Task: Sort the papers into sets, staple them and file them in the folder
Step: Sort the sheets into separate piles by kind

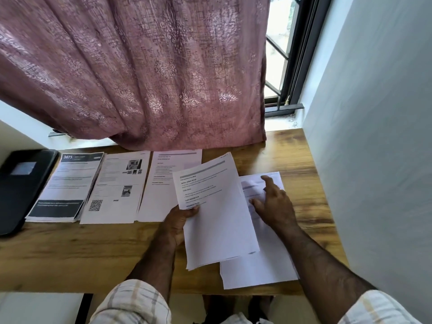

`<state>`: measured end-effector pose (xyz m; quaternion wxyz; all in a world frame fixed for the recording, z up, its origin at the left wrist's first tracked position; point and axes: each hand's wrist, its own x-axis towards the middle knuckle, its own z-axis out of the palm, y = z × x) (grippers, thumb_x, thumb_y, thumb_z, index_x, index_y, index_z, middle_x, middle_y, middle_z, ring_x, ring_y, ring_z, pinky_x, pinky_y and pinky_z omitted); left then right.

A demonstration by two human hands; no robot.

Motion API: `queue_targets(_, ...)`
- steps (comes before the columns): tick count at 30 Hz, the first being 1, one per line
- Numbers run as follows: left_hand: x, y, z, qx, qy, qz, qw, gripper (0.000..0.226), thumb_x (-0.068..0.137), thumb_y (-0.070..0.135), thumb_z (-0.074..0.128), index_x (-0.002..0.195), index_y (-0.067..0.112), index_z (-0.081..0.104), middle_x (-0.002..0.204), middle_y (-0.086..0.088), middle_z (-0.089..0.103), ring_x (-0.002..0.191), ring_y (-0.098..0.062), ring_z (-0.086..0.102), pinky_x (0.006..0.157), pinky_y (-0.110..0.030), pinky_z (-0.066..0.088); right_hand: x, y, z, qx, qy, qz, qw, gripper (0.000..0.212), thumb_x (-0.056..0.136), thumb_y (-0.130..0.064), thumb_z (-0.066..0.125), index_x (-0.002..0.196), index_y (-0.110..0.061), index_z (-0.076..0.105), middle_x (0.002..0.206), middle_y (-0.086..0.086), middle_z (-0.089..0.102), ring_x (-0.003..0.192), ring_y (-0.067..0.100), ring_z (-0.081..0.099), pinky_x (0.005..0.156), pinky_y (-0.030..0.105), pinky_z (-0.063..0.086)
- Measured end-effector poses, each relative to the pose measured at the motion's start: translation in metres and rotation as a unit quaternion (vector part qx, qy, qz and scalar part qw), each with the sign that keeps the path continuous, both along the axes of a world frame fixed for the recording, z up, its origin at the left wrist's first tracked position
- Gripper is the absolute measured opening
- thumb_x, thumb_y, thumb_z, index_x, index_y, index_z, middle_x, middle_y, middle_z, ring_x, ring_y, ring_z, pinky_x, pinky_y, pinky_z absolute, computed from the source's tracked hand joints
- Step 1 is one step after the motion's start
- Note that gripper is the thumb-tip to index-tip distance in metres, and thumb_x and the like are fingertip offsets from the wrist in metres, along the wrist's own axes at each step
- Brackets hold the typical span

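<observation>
My left hand (178, 220) grips a thin stack of printed sheets (217, 216) by its left edge, lifted above the wooden desk (93, 253). My right hand (273, 202) rests with spread fingers on a loose pile of white papers (266, 265) lying at the desk's right. Three sorted sets lie side by side along the back: a dark-headed set (66, 185), a set with photos and a QR code (117, 185), and a text-only set (161, 190). A black folder (22, 183) lies shut at the far left.
A pink curtain (140, 66) hangs down to the desk's back edge. A white wall (374, 136) closes off the right side and a window (280, 54) shows beyond the curtain. The desk's front edge is near my body.
</observation>
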<state>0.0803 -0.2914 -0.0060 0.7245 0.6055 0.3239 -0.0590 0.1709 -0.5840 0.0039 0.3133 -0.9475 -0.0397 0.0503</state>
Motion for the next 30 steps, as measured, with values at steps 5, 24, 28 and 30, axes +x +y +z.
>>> queue_targets(5, 0.0, -0.009, 0.001, -0.031, 0.008, -0.014, 0.999, 0.062, 0.068, 0.026, 0.09, 0.126, 0.012, 0.074, 0.121, -0.019, 0.075, 0.119, -0.048, 0.065, 0.104, -0.063, 0.053, 0.008, -0.002, 0.013, 0.319, 0.224, -0.061, 0.919, 0.036, 0.084, -0.012, 0.084, 0.118, -0.016, 0.071, 0.108, 0.007, 0.079, 0.092, 0.027, 0.076, 0.073, 0.034, 0.06)
queue_targets(24, 0.019, -0.003, 0.015, 0.124, -0.073, -0.024, 0.989, 0.067, 0.071, 0.031, 0.09, 0.131, 0.024, 0.063, 0.123, -0.002, 0.073, 0.113, -0.03, 0.069, 0.093, -0.045, 0.063, 0.005, -0.021, -0.013, 0.003, -0.029, 0.022, 0.999, 0.057, 0.09, -0.026, 0.072, 0.145, -0.022, 0.056, 0.142, 0.002, 0.062, 0.128, 0.03, 0.053, 0.103, 0.045, 0.043)
queue_targets(28, 0.023, 0.003, 0.01, 0.151, -0.079, -0.025, 0.985, 0.072, 0.069, 0.03, 0.091, 0.134, 0.023, 0.059, 0.124, -0.003, 0.071, 0.114, -0.031, 0.07, 0.095, -0.046, 0.062, -0.001, -0.023, -0.027, -0.134, -0.003, 0.079, 0.988, 0.086, 0.089, -0.052, 0.07, 0.16, -0.018, 0.035, 0.159, 0.006, 0.047, 0.154, 0.028, 0.029, 0.118, 0.054, 0.023)
queue_targets(30, 0.024, 0.002, 0.006, 0.138, -0.069, -0.016, 0.988, 0.071, 0.068, 0.031, 0.091, 0.132, 0.023, 0.061, 0.123, -0.003, 0.073, 0.112, -0.032, 0.07, 0.095, -0.047, 0.062, -0.001, -0.023, -0.029, -0.14, -0.012, 0.074, 0.987, 0.082, 0.091, -0.052, 0.066, 0.159, -0.018, 0.036, 0.159, 0.009, 0.048, 0.155, 0.027, 0.029, 0.119, 0.054, 0.02)
